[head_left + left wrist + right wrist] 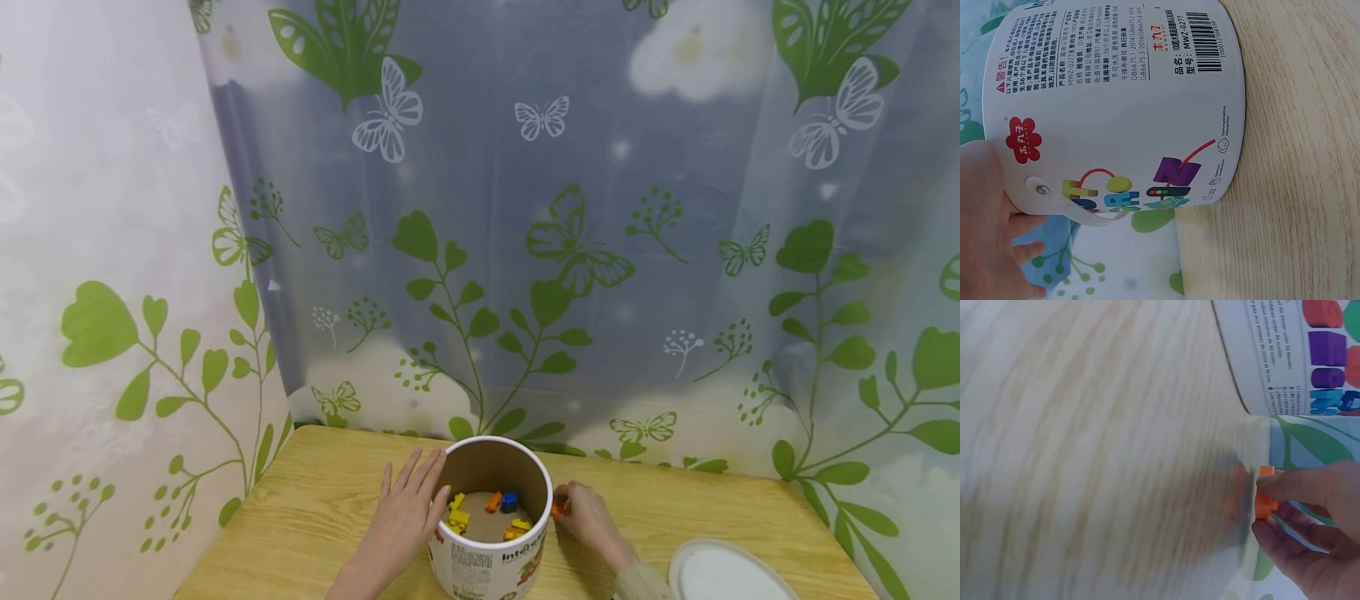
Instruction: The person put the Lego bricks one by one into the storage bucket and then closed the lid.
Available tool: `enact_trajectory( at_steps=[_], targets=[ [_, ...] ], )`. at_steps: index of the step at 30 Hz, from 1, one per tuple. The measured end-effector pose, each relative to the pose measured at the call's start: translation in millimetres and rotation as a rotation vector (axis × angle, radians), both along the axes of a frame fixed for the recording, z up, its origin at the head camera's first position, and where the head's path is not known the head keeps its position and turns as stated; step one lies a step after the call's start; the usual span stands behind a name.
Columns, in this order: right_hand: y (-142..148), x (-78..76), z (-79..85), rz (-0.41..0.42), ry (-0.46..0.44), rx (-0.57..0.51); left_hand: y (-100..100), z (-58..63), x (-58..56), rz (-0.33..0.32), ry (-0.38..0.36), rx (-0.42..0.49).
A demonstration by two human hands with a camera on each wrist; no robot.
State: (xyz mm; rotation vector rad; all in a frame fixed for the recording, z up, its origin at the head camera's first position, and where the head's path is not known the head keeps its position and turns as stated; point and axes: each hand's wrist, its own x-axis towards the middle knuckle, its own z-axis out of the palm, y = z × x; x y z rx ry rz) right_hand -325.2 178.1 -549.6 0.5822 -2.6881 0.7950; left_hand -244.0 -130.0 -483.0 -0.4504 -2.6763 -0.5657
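Note:
A white printed cylindrical bucket (468,568) stands lidless on the table. My left hand (403,517) rests against its left rim with fingers extended; in the left wrist view, that hand (988,231) lies beside the bucket's white handle (1079,212). To the right of the bucket, my right hand (588,518) pinches a small orange block (1265,494) between thumb and fingers, low over the tabletop. Inside the bucket lie several yellow pieces (459,520), an orange piece (492,502) and a blue piece (510,502). A yellow-orange piece (517,529) is near the inner right wall.
A round white lid (727,573) lies on the wooden table (330,475) at the front right. Behind the table hangs a curtain (480,250) printed with leaves and butterflies, and a similar pale sheet (135,250) covers the left side.

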Motion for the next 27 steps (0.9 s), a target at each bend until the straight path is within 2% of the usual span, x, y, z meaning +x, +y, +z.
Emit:
enact_trajectory(
  at_steps=[7, 15, 27],
  targets=[
    [0, 4.6, 13.2, -0.036, 0.032, -0.09, 1, -1.2, -0.6, 0.001, 0.009, 0.002],
    [0, 12.4, 39.3, -0.055, 0.054, -0.177, 0, -2.8, -2.1, 0.007, 0.004, -0.006],
    [3, 25.0, 75.1, -0.058, 0.179, -0.239, 0, -2.9, -1.5, 0.005, 0.017, -0.004]
  ],
)
